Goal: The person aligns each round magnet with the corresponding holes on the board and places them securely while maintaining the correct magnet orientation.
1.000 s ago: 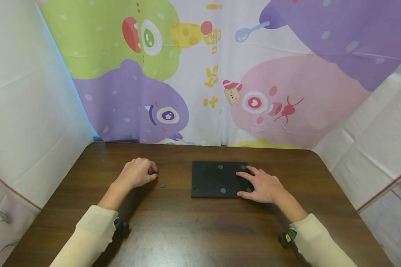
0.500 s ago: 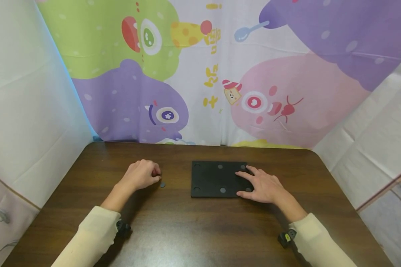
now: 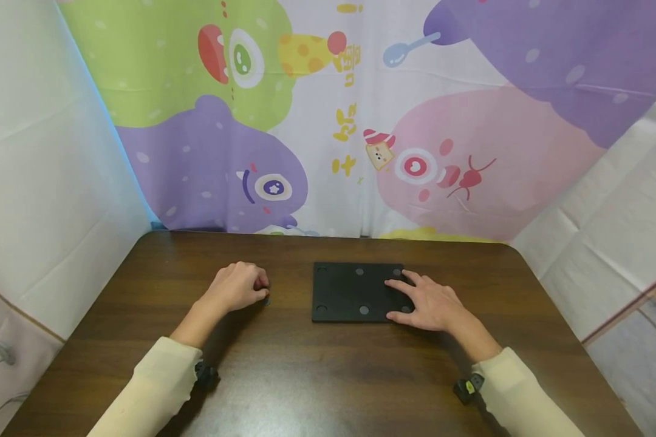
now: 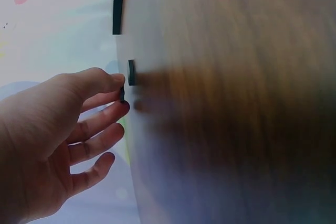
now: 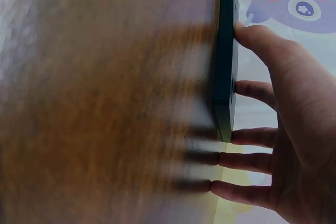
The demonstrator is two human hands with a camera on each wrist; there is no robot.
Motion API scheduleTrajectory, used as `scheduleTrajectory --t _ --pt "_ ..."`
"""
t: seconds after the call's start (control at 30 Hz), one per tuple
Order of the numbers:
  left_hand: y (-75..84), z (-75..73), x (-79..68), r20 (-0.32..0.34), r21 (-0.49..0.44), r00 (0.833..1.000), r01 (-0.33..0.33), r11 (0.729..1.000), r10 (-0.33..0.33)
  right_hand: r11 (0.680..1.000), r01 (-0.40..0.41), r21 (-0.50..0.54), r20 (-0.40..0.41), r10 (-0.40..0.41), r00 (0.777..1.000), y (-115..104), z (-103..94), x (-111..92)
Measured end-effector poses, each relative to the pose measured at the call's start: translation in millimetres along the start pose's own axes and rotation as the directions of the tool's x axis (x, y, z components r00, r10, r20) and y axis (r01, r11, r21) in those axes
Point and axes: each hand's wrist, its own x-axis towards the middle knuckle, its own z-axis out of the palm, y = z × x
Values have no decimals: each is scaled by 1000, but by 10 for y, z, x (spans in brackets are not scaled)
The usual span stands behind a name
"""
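Observation:
My left hand (image 3: pixel 239 287) is low over the table at the left, fingers curled. In the left wrist view its thumb and index fingertip pinch a small dark disc (image 4: pixel 122 95). Another small disc (image 4: pixel 131 73) lies on the table just past the fingertips; in the head view the hand mostly hides it. A flat black rectangular board (image 3: pixel 339 292) lies right of centre. Grey discs (image 3: pixel 364 310) fill round recesses at its middle and right; the two recesses at its left end look dark. My right hand (image 3: pixel 432 305) rests on the board's right end with fingers spread.
The brown wooden table (image 3: pixel 328 376) has rounded far corners. Behind it hangs a cartoon-printed curtain (image 3: pixel 333 200), with white cloth sides (image 3: pixel 590 230) left and right. A small dark camera (image 3: pixel 206 375) sits at the left cuff and another camera (image 3: pixel 467 387) at the right.
My left hand has slid a little to the right, and its fingertips now cover most of the loose disc on the table. The right hand and the board have stayed in place.

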Motion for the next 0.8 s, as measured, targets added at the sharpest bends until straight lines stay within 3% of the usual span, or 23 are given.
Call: scheduleTrajectory --t 0.2,0.23,0.37,0.57,0.73,0.8 --pt "98 2 7 -14 8 1000 -15 1000 15 1000 -1 -4 -3 1 1000 -4 -6 1" --pt "201 -73 -9 3 21 1000 11 1000 -11 1000 0 -4 -3 0 1000 -6 -7 0" --pt "251 -50 2 13 18 1000 9 1000 -9 1000 2 -7 0 -2 1000 -7 -10 0" --pt "272 37 -2 -19 2 998 -60 998 60 1000 2 -8 4 -2 1000 -2 -6 2" --pt "393 2 -2 6 10 999 -45 999 45 1000 4 -2 0 -4 1000 0 -1 1" --pt "329 104 39 -13 20 998 -65 998 66 1000 4 -1 1 -4 1000 -3 -2 -2"
